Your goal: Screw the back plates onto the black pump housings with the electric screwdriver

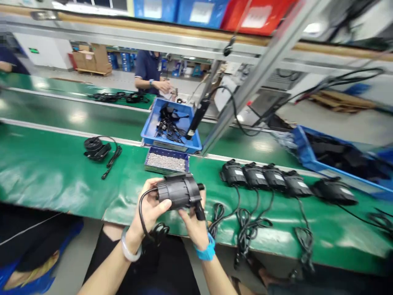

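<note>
Green, glossy matting covers the long bench in front of me, with a second green lane running behind it. Just above its near edge I hold a black cylindrical unit. My left hand is closed round its left end and my right hand grips it from below at the right end, while its cable loops down past my left wrist.

A tray of small screws sits just beyond, touching a blue bin of black parts, and a hanging screwdriver dips over that bin. To the right, a row of similar black units lies on the matting, their cords trailing over the edge. Another unit lies well to the left.

Across the far lane a person in a dark blue shirt works, with cardboard boxes on the floor behind.
</note>
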Demonstrator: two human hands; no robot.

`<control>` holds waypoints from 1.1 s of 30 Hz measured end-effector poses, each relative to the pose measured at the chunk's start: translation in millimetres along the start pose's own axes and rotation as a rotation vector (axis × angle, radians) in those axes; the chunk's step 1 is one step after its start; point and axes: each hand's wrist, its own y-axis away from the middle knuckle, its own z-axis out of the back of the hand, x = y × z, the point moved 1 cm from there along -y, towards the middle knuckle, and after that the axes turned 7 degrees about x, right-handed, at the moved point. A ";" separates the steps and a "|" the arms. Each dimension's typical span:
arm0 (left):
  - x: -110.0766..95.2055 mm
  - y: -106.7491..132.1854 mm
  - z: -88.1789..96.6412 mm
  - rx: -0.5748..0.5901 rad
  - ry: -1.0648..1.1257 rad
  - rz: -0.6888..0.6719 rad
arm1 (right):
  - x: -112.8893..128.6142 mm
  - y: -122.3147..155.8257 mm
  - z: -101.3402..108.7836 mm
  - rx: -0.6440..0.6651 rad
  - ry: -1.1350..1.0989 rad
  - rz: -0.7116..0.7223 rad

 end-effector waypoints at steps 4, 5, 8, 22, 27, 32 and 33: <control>18.6 -9.7 -25.7 0.118 -0.353 -0.043 | -12.9 -18.5 14.3 -0.027 -0.129 -0.091; 20.8 -10.6 -29.3 0.214 -0.482 -0.074 | -13.8 -29.2 26.5 -0.086 -0.072 -0.073; 24.6 -9.0 -26.7 0.473 -0.799 -0.151 | -9.7 -66.5 76.5 -0.231 0.165 -0.045; 5.9 -4.7 75.2 0.101 -1.021 -0.257 | -31.7 -135.0 154.3 -0.404 1.309 -0.129; 4.7 -6.9 93.3 0.180 -1.033 -0.191 | -38.6 -145.2 182.6 -0.424 1.481 -0.208; 16.6 -6.0 128.8 0.082 -1.066 -0.231 | -43.5 -156.0 239.7 -0.442 1.562 -0.305; 18.6 -4.9 135.5 0.055 -1.072 -0.232 | -41.1 -157.6 252.2 -0.445 1.577 -0.318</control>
